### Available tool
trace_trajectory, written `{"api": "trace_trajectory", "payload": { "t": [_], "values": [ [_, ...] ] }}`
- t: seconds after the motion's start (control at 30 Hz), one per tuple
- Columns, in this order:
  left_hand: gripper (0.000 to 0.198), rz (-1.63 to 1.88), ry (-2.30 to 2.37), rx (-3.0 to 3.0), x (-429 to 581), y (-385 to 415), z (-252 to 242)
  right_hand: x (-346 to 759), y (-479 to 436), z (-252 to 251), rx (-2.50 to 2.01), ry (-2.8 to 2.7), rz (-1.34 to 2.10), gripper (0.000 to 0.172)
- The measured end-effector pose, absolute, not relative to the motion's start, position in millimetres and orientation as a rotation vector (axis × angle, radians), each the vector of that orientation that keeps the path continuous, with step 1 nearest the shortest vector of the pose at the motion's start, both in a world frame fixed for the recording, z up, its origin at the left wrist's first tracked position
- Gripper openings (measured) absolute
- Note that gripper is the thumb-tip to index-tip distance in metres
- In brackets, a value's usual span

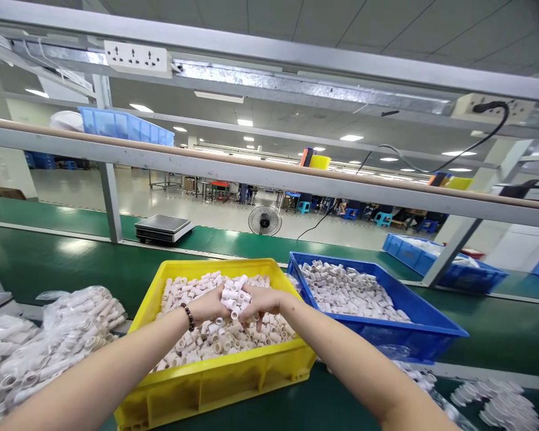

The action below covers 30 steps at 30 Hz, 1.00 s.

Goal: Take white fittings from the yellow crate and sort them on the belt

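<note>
Here, two hands (pixel 210 304) (pixel 261 301) around white fittings (pixel 236 294), one yellow bin (pixel 224 383) beneath

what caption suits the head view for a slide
Left hand and right hand cup white tubular plastic pieces over a yellow rectangular plastic bin.

The near yellow bin (pixel 233 383) and white fittings (pixel 220 344) look smooth plastic. Crinkled film (pixel 83 317) at left is glossy; the far scale's top (pixel 163 224) looks metal.
</note>
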<state>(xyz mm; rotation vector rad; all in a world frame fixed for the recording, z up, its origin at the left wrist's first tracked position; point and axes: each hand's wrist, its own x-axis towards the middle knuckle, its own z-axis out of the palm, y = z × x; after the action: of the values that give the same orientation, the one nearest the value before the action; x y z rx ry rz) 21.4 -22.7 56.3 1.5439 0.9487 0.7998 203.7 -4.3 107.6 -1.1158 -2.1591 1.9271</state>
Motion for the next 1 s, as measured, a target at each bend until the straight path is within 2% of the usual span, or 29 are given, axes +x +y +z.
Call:
{"api": "trace_trajectory", "payload": {
  "t": [0.3, 0.5, 0.77, 1.0],
  "values": [
    [0.071, 0.829, 0.817, 1.526, 47.5, -79.3, 97.5, 228.3, -58.1, 139.5, -1.073, -2.164, 1.888, 0.073],
    [0.075, 0.78, 0.754, 1.497, 64.9, -127.5, 97.9, 249.7, -109.7, 141.6, -1.062, -2.142, 1.915, 0.065],
    [0.075, 0.797, 0.679, 1.437, 99.0, -167.9, 27.7, 279.3, -157.9, 79.2, -1.138, -2.011, 1.988, 0.058],
    [0.081, 0.78, 0.671, 1.443, 131.3, -168.4, -34.3, 307.4, -173.4, 7.8, -1.254, -1.833, 1.899, 0.081]
  ]
}}
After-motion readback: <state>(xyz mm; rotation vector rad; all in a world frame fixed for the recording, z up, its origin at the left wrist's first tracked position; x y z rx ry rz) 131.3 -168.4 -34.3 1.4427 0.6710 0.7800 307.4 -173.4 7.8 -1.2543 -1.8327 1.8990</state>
